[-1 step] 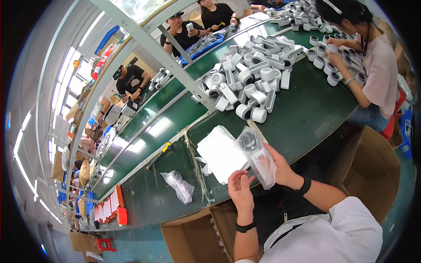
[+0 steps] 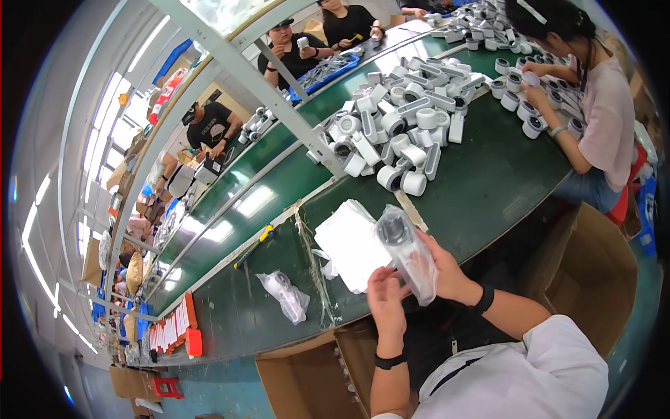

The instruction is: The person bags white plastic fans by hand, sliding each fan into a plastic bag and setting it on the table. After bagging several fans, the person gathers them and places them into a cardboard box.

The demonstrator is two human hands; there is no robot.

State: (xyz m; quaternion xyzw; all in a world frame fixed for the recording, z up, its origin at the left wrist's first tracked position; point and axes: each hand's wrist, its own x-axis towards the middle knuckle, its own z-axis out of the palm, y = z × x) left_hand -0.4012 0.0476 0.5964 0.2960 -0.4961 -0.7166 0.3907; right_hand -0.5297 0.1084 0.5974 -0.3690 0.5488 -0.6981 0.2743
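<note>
My right hand [image 2: 450,274] is closed round the side of a clear plastic bag. In the bag lies a white handheld device [image 2: 412,264] with a round, dark-ringed head, its head end pointing up and away from me. My left hand [image 2: 386,297] is at the bag's left side, palm up, with its fingers apart and loosely curled; some fingertips are hidden by the bag. Just beyond, a stack of thin white sheets or bags [image 2: 351,244] lies on the green table [image 2: 481,202]. Another bagged white device [image 2: 285,297] lies to the left.
A large heap of unbagged white devices [image 2: 412,105] covers the table ahead. A yellow-and-black tool [image 2: 255,246] lies left. Cardboard boxes stand below the edge, one [image 2: 593,272] right and one [image 2: 307,377] in front. A co-worker [image 2: 607,126] handles parts at right; others work across the table.
The bagged device has turned slightly in my right hand, so its round head shows more from the side. The fingers of my left hand have shifted a little closer to the bag.
</note>
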